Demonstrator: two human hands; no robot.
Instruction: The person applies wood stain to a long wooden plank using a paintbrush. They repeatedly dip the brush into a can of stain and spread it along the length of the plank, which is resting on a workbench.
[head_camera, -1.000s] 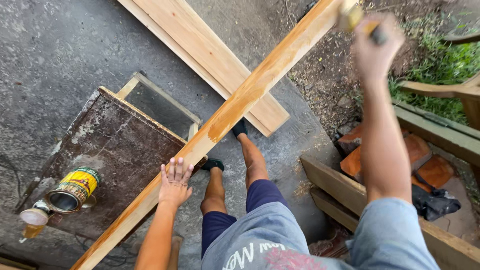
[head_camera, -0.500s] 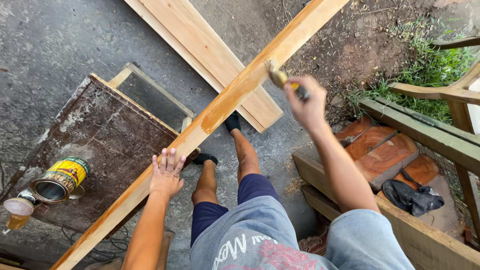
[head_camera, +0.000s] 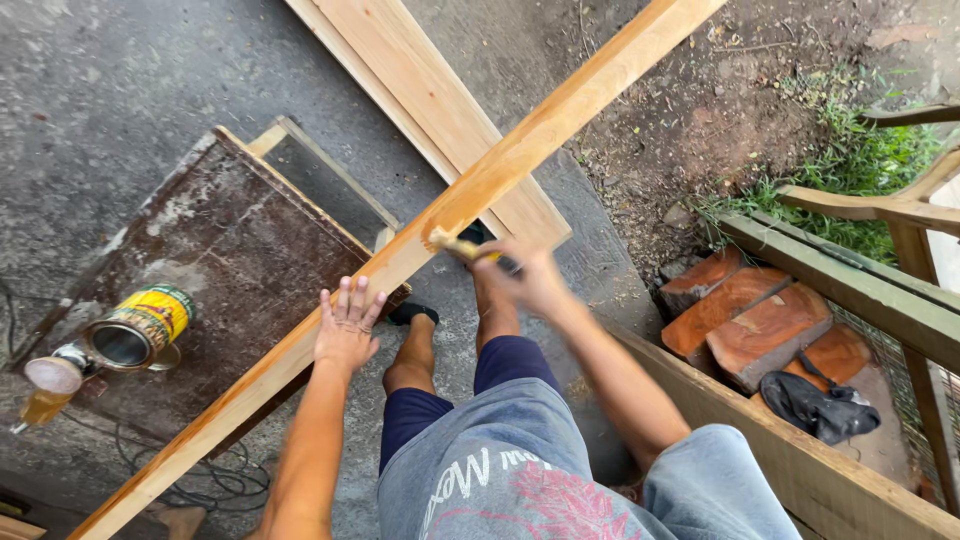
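My left hand (head_camera: 348, 325) lies flat, fingers spread, on the plank (head_camera: 520, 160). My right hand (head_camera: 530, 275) grips a brush (head_camera: 452, 243) whose tip touches the plank's edge.

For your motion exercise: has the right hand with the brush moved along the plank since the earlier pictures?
Yes. The right hand with the brush has come down the long plank toward the left hand, which stays pressed on it.

Single head-worn view, steeply downward, close over a slanting plank (head_camera: 400, 260) and concrete floor (head_camera: 120, 100).
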